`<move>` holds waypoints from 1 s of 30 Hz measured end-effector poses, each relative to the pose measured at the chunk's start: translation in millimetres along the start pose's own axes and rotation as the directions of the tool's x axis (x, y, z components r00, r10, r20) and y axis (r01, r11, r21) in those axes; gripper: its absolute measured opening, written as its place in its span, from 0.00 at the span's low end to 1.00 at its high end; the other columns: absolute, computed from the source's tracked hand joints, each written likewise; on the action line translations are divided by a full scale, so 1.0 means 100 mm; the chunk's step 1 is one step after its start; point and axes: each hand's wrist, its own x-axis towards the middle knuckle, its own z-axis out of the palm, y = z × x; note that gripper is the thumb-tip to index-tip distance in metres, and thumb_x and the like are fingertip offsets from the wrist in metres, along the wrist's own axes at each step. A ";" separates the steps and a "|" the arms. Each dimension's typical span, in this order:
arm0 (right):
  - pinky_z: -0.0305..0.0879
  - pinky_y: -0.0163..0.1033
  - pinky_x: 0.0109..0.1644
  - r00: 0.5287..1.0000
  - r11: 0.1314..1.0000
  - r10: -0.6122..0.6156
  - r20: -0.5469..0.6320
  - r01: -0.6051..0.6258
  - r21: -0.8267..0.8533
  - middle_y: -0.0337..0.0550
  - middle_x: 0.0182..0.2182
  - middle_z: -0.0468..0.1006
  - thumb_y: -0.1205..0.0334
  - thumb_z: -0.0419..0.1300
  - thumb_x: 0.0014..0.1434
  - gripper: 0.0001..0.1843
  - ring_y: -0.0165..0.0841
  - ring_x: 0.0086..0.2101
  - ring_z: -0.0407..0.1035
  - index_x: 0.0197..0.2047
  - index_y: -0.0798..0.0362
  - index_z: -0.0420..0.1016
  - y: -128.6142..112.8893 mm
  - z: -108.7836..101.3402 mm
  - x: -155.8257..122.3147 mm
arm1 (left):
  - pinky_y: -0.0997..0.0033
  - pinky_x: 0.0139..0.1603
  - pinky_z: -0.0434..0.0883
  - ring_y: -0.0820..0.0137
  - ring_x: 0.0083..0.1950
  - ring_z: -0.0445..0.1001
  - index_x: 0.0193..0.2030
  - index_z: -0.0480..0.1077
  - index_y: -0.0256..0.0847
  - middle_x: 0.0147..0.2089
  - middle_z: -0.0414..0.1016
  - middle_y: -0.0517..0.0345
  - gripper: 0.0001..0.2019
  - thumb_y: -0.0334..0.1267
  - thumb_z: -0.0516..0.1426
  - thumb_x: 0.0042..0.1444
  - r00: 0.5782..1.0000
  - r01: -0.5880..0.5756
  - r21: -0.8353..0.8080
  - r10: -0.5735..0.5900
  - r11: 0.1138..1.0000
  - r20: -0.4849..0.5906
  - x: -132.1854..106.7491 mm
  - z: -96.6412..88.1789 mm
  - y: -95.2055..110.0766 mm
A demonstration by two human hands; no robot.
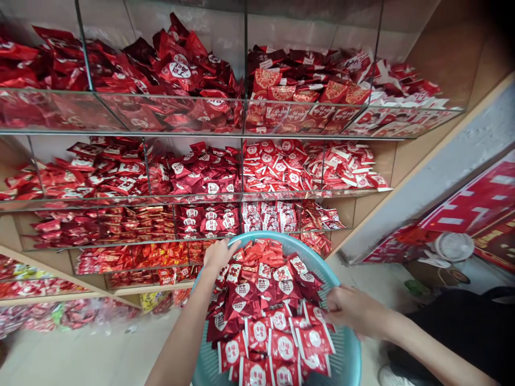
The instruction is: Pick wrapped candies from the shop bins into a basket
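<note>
A round light-blue plastic basket [349, 351] with a slotted wall holds rows of small red candy packets [277, 343] with white printed labels. Darker red packets [244, 292] lie in its middle, and plain brighter red ones [263, 252] at the far end. My left hand [217, 257] is closed over the basket's far left rim, its thumb stretched towards the packets. On the right side my right hand [346, 308] grips the rim with curled fingers, close beside some packets. The fingers of both hands are partly hidden.
Ahead stands a tiered shelf with clear front panels [161, 115], its compartments full of red packets [213, 166]. Bagged packets [84, 313] lie along its foot on the tiled floor [120, 348]. To the right are a white fan [454, 246] and a person's dark-clothed leg [442, 332].
</note>
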 end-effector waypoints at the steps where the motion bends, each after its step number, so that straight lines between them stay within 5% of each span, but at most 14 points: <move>1: 0.48 0.32 0.20 0.999 0.999 0.023 -0.033 -0.024 -0.032 0.35 0.14 0.60 0.59 0.55 0.48 0.16 0.25 0.17 0.59 0.14 0.53 0.56 -0.02 -0.08 0.01 | 0.64 0.37 0.66 0.59 0.39 0.74 0.41 0.69 0.40 0.36 0.75 0.46 0.36 0.64 0.32 0.51 1.000 0.003 -0.007 -0.003 1.000 0.001 0.00 0.00 0.00; 6: 0.54 0.33 0.23 0.953 0.995 -0.090 -0.290 0.074 -0.067 0.38 0.19 0.72 0.51 0.50 0.55 0.16 0.28 0.19 0.65 0.23 0.51 0.68 -0.16 -0.65 0.17 | 0.65 0.37 0.66 0.59 0.39 0.74 0.41 0.70 0.39 0.36 0.75 0.45 0.35 0.63 0.34 0.52 1.000 0.017 -0.019 -0.017 1.000 -0.011 -0.01 0.00 0.00; 11: 0.59 0.34 0.29 0.732 0.986 -0.165 -0.661 0.124 -0.109 0.39 0.27 0.77 0.53 0.50 0.56 0.12 0.32 0.26 0.70 0.37 0.50 0.68 -0.29 -1.25 0.52 | 0.65 0.37 0.66 0.58 0.39 0.74 0.40 0.70 0.39 0.36 0.76 0.46 0.34 0.63 0.35 0.52 0.999 0.016 -0.047 -0.017 0.999 -0.028 -0.01 0.01 -0.02; 14: 0.59 0.37 0.32 0.593 0.983 -0.144 -0.792 -0.008 -0.185 0.42 0.26 0.77 0.53 0.49 0.57 0.15 0.37 0.30 0.71 0.45 0.52 0.63 -0.39 -1.48 0.77 | 0.65 0.37 0.66 0.58 0.39 0.74 0.39 0.70 0.39 0.35 0.76 0.46 0.34 0.63 0.34 0.52 1.000 0.010 -0.051 -0.011 0.999 -0.028 -0.02 0.00 -0.02; 16: 0.59 0.39 0.32 0.554 0.961 -0.126 -0.823 -0.136 -0.239 0.47 0.27 0.77 0.51 0.48 0.58 0.21 0.42 0.32 0.72 0.50 0.55 0.59 -0.48 -1.56 0.92 | 0.66 0.37 0.66 0.58 0.39 0.74 0.39 0.70 0.39 0.36 0.76 0.45 0.34 0.62 0.35 0.52 1.000 0.013 -0.043 -0.015 0.999 -0.027 -0.03 -0.01 -0.01; 22: 0.61 0.42 0.32 0.562 0.887 -0.068 -0.824 -0.343 -0.308 0.59 0.32 0.76 0.46 0.43 0.59 0.26 0.48 0.34 0.72 0.50 0.60 0.56 -0.73 -1.61 1.26 | 0.65 0.38 0.66 0.58 0.39 0.74 0.39 0.70 0.39 0.36 0.76 0.46 0.34 0.62 0.35 0.52 0.999 0.033 -0.037 -0.034 0.999 -0.026 -0.05 -0.04 0.02; 30: 0.62 0.44 0.36 0.595 0.905 0.013 -0.803 -0.349 -0.243 0.61 0.35 0.75 0.49 0.46 0.58 0.25 0.48 0.37 0.71 0.50 0.61 0.57 -0.72 -1.66 1.38 | 0.66 0.38 0.66 0.58 0.40 0.74 0.40 0.70 0.38 0.36 0.75 0.45 0.35 0.62 0.34 0.52 1.000 0.025 -0.029 -0.025 0.999 -0.015 -0.03 -0.03 0.01</move>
